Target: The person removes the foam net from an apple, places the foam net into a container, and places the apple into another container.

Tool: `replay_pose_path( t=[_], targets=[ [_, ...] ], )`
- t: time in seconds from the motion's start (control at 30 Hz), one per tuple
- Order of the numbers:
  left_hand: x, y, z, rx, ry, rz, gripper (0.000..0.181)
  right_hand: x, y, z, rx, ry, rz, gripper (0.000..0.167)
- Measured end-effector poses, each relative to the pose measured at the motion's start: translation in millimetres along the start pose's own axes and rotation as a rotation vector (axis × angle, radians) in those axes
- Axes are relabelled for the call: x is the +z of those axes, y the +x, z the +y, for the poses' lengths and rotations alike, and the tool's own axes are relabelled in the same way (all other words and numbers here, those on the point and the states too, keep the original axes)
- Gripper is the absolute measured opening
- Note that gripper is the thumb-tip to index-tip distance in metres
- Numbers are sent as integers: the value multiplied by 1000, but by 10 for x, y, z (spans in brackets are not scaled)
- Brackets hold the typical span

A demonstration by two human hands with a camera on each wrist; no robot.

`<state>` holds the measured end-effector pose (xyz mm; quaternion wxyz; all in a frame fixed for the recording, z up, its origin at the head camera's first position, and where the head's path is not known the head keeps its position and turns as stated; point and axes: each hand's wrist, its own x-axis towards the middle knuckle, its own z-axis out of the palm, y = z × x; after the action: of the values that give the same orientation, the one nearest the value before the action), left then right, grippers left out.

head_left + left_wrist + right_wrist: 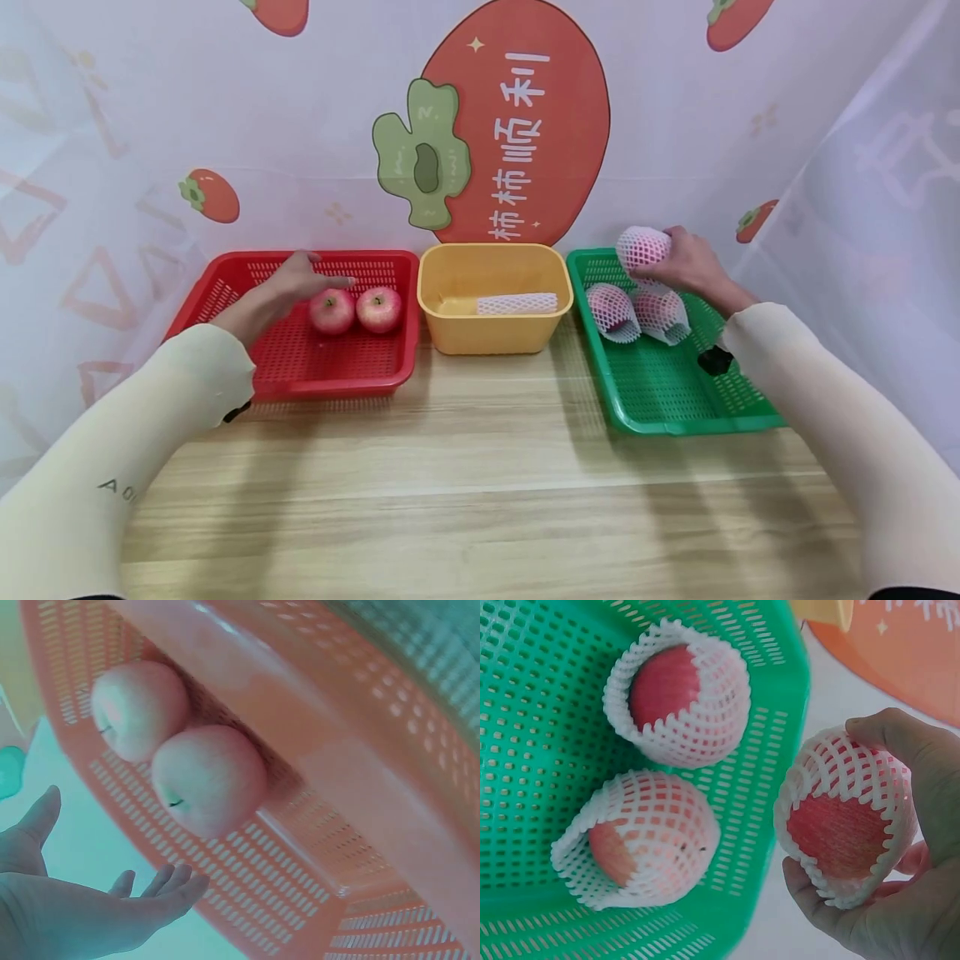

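Note:
My left hand (291, 283) hovers over the red basket (322, 388), fingers extended and holding nothing. Two bare apples, one (332, 312) nearer that hand and another (379, 310) to its right, sit side by side in this basket. In the left wrist view the hand (90, 907) is apart from both fruits. On the other side, my right hand (692, 265) grips an apple in a white foam net (841, 836) above the back of the green basket (667, 427). Two more netted apples, the left one (612, 312) and the right one (660, 315), lie inside that basket.
Between the baskets stands a yellow bin (491, 335) with a flattened white foam net (517, 303) in it. All three containers stand along the back of a wooden table (480, 483). Behind them hangs a printed cloth (330, 108).

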<state>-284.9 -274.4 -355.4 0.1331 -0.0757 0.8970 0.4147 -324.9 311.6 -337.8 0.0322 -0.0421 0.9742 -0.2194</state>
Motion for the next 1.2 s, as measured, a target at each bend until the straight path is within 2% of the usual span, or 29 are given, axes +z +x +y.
replay_pose_path(
  t=[0.13,0.3,0.47,0.8,0.93,1.07,1.2],
  targets=[
    [15,-86,75,5,38,-13,102,-49,-80,-84,-34,4,6,101],
    [57,-213,130,53,116,-10,104,-60,-210,-252,-72,-7,7,99],
    [103,-360,209,105,152,3,99,-30,-352,-452,-114,-21,8,96],
    [311,-637,443,312,291,69,89,139,-574,-755,-195,9,-20,93],
    [411,-746,507,367,284,62,85,221,-648,-829,-267,26,-21,89],
    [551,-860,540,375,255,39,86,292,-738,-908,-334,30,-28,87],
    [705,-965,553,400,234,13,85,370,-831,-984,-361,26,-44,88]
  ],
)
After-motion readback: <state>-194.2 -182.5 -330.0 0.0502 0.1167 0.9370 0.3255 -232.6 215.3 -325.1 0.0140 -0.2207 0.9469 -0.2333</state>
